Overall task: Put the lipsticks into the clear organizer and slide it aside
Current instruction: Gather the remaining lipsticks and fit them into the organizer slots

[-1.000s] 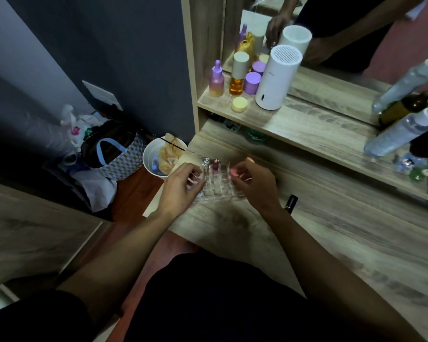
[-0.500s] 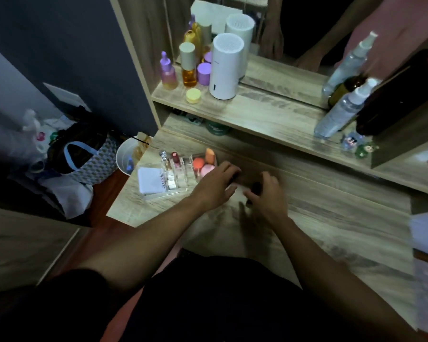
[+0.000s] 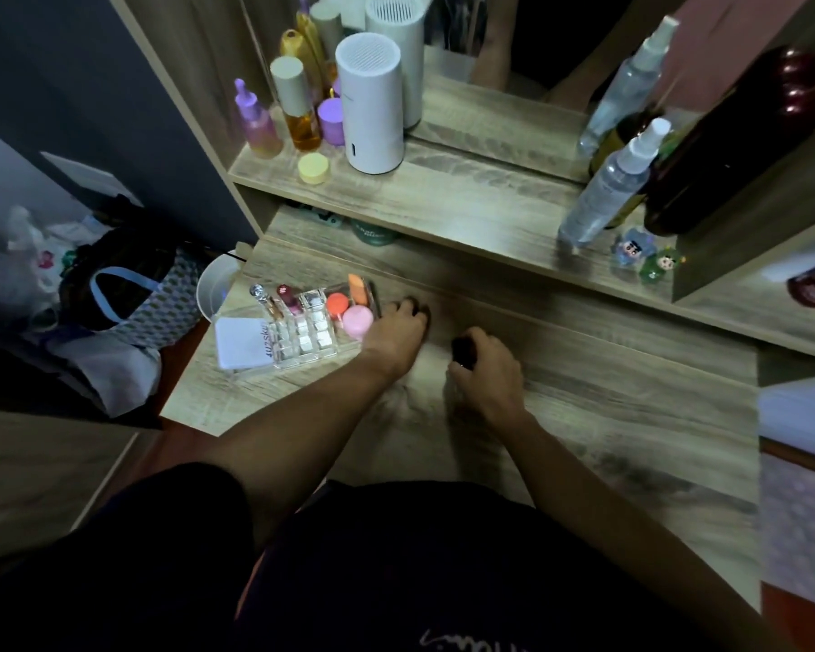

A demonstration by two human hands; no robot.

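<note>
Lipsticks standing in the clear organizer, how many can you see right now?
2: a silver-capped lipstick at the clear organizer's far left corner, and a dark red lipstick beside it. The right hand covers a dark tube, possibly another.

Organizer (image 3: pixel 302 329) now left; hands (image 3: pixel 488 369) off

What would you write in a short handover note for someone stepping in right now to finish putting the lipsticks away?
Left hand: open, resting on the desk at the right end of the clear organizer, holding nothing.
Right hand: closed on a dark lipstick, just above the desk.
Organizer: near the desk's left edge, with two lipsticks standing in its back slots and sponges in the right section.
Done: two lipsticks in.
Left: slot in the dark lipstick, then slide the organizer aside.
</note>
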